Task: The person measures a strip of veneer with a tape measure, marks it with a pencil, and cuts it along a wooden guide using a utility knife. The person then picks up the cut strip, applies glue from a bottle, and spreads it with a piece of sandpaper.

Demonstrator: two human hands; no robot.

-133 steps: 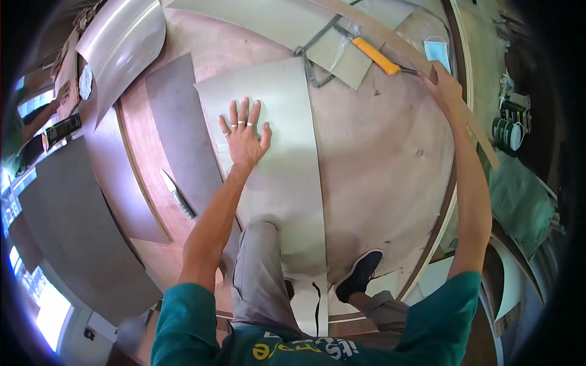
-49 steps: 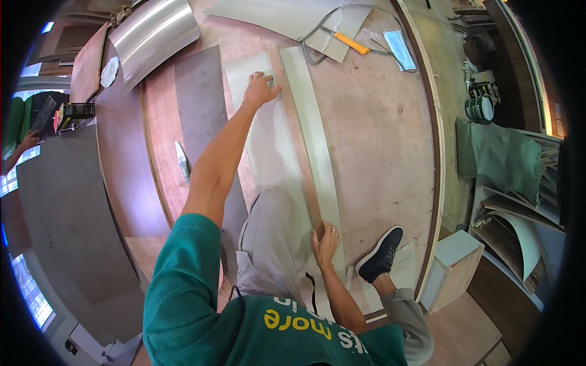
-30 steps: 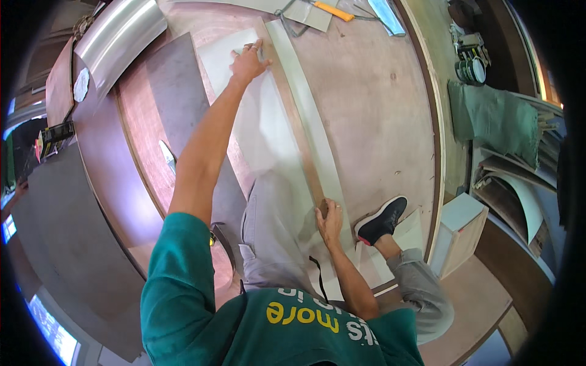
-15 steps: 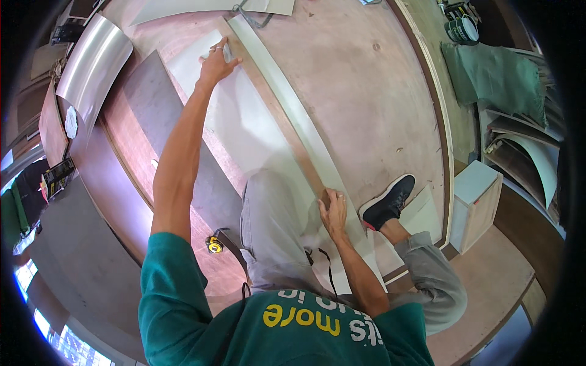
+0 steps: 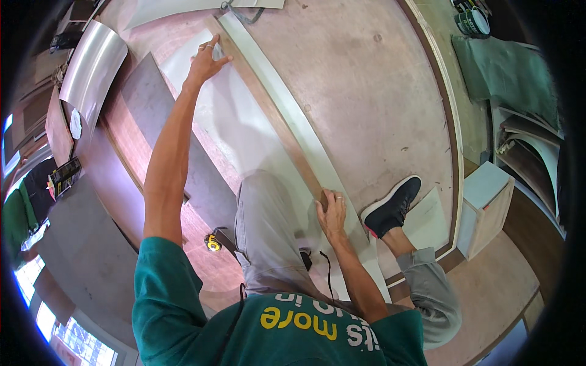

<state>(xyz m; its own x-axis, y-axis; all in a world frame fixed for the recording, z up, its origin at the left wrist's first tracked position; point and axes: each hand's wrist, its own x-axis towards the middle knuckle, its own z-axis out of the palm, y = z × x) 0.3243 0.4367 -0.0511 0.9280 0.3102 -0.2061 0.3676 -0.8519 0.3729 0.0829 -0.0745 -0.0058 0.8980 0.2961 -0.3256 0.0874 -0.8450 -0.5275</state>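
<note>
Reddish boarding (image 5: 366,91) carries a pale sheet (image 5: 244,137), partly masked by a bent leg (image 5: 262,226) that seemingly weighs it down, with a long brown strip (image 5: 267,107) laid along it. Apparently to stop the strip shifting, the left hand (image 5: 206,63) spreads beside its far end; the right hand (image 5: 332,216) covers the near end, obscuring any pinch.

windows (image 5: 85,344) glare lower left; curved sheet (image 5: 94,67) gleams; soft shadows; edges dark, bowed, perhaps blurred.
</note>
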